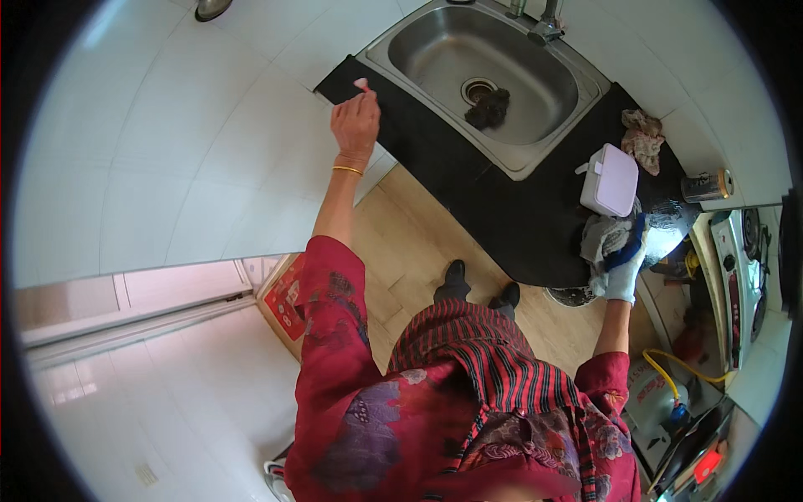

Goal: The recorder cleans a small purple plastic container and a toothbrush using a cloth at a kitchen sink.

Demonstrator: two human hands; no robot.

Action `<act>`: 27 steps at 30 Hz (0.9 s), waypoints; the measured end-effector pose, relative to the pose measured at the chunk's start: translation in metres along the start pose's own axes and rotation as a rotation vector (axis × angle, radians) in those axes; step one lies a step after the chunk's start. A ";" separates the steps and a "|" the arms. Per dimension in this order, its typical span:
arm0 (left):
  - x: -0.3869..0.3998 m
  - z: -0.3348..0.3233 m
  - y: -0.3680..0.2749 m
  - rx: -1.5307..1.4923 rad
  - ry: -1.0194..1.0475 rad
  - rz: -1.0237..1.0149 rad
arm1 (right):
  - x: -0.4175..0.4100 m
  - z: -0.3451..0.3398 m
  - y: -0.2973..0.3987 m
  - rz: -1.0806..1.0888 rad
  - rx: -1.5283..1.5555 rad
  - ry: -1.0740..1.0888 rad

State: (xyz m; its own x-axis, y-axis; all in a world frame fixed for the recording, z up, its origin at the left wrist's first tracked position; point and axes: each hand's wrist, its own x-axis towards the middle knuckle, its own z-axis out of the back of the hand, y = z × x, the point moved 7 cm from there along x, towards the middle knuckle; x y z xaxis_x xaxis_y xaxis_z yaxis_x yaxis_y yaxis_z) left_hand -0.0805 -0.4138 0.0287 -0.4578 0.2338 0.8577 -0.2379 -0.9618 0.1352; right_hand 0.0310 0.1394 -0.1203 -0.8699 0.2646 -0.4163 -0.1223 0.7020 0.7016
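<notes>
My left hand (356,125), bare with a gold bangle at its wrist, is closed around a small red-handled brush (361,83) with a pale tip, over the far left end of the black countertop (489,194). My right hand (624,260) wears a white and blue work glove and rests on a grey wet cloth (599,241) near the counter's right edge. Just beyond the cloth stands a white box with a pale lilac lid (615,182). The glove hides most of the right fingers.
A steel sink (433,37) with a dark clump (489,110) by its drain lies ahead. A crumpled cloth (643,141) and a can (707,186) are at the right, near a gas stove (740,263). Below it stands a gas cylinder (655,395) with a yellow hose.
</notes>
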 end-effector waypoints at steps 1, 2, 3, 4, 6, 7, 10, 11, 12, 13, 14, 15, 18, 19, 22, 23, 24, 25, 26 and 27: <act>-0.006 -0.012 0.014 -0.019 -0.006 0.000 | 0.005 0.010 0.002 0.012 -0.052 0.036; -0.013 -0.026 0.029 0.044 0.016 0.038 | 0.008 0.017 -0.001 -0.014 -0.026 0.057; -0.026 -0.032 0.049 0.129 0.048 0.079 | -0.004 -0.009 -0.001 0.050 -0.036 0.015; -0.031 -0.041 0.058 0.148 0.062 0.114 | -0.007 -0.012 -0.001 0.054 -0.056 0.033; -0.039 -0.059 0.067 0.130 0.091 0.139 | -0.008 -0.008 0.003 0.066 -0.083 0.043; -0.043 -0.067 0.070 0.127 0.122 0.158 | -0.006 0.001 0.008 0.125 -0.114 0.020; -0.057 -0.088 0.075 0.050 0.232 0.179 | -0.006 -0.004 0.008 0.152 -0.135 0.003; -0.062 -0.088 0.079 0.050 0.236 0.180 | -0.007 -0.010 0.006 0.124 -0.122 0.010; -0.066 -0.091 0.080 0.033 0.267 0.202 | -0.010 -0.013 0.005 0.104 -0.106 0.009; -0.068 -0.095 0.081 0.018 0.297 0.223 | -0.009 -0.013 0.005 0.108 -0.105 -0.001; -0.068 -0.097 0.081 0.009 0.300 0.218 | -0.006 -0.014 0.002 0.082 -0.058 -0.029; -0.069 -0.097 0.085 -0.002 0.313 0.247 | -0.005 -0.014 -0.001 0.053 -0.011 -0.054; -0.073 -0.096 0.088 -0.032 0.347 0.284 | -0.010 -0.015 0.004 0.101 -0.071 -0.048; -0.074 -0.095 0.089 -0.049 0.364 0.299 | -0.012 -0.017 0.006 0.124 -0.101 -0.040; -0.075 -0.094 0.089 -0.116 0.365 0.371 | -0.020 -0.021 0.010 0.164 -0.044 -0.038; -0.072 -0.092 0.090 -0.123 0.369 0.359 | -0.023 -0.021 0.009 0.167 -0.035 -0.050; -0.072 -0.090 0.090 -0.104 0.384 0.455 | -0.034 -0.038 0.013 0.193 -0.082 -0.107; -0.070 -0.090 0.087 -0.097 0.404 0.542 | -0.043 -0.045 0.016 0.224 -0.126 -0.179; -0.062 -0.086 0.081 -0.254 0.282 0.626 | -0.038 -0.037 0.017 0.259 -0.177 -0.159; -0.052 -0.089 0.059 -0.435 0.184 0.713 | -0.029 -0.010 0.014 0.236 -0.185 -0.188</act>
State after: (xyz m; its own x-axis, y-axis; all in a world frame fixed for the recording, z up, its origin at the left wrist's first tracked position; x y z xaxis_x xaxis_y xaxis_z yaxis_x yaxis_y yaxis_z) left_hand -0.1466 -0.4698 -0.0521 -0.7455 -0.3513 0.5664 -0.1304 -0.7565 -0.6408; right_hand 0.0499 0.1349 -0.0920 -0.7832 0.5345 -0.3176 -0.0278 0.4803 0.8767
